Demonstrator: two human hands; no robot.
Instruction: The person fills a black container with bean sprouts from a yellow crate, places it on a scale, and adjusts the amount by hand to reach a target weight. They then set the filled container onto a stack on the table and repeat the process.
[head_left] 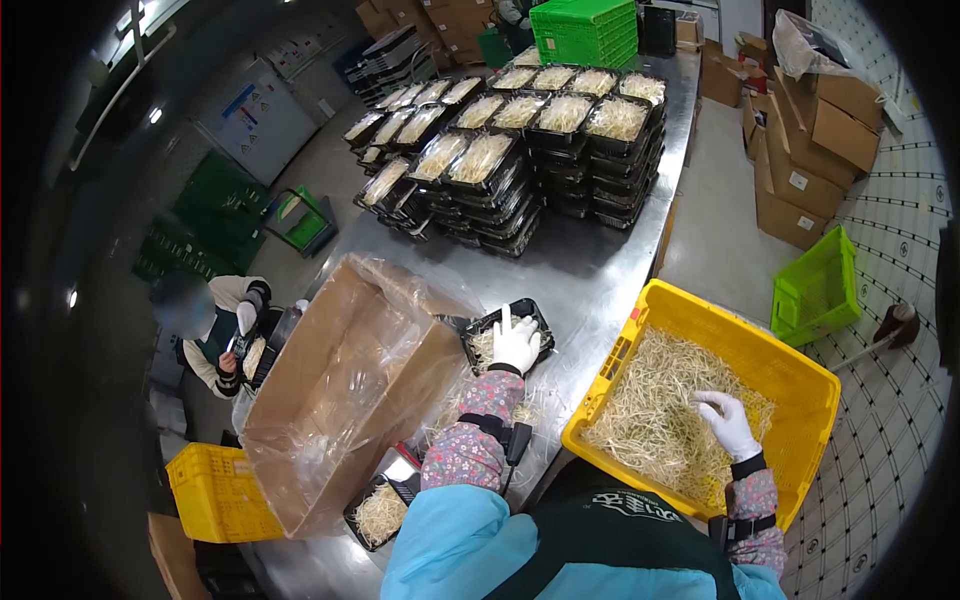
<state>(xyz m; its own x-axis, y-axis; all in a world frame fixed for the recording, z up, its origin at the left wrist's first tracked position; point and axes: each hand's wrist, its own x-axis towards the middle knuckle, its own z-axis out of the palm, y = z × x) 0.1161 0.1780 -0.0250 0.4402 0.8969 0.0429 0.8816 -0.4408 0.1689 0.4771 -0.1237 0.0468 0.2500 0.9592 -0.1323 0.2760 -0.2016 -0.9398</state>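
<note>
My left hand (516, 342), in a white glove, lies over a black plastic tray (547, 335) on the metal table. Its fingers are spread, one of them stretched toward the tray's far rim. Pale bean sprouts (483, 347) show in the tray beside the hand. Over the large yellow crate (812, 375) at the right, my gloved right hand (727, 425) is just above or against the heap of bean sprouts (660, 400). Its fingers are bent but apart, and nothing held shows between them. Loose sprouts lie on the table below my left wrist.
Left of my left hand stands a cardboard box (340, 370) lined with clear plastic. A filled tray (380, 515) sits near me. Stacked trays of sprouts (480, 160) and a green crate (585, 32) occupy the far table. Across the box, a co-worker (225, 335) handles a tray.
</note>
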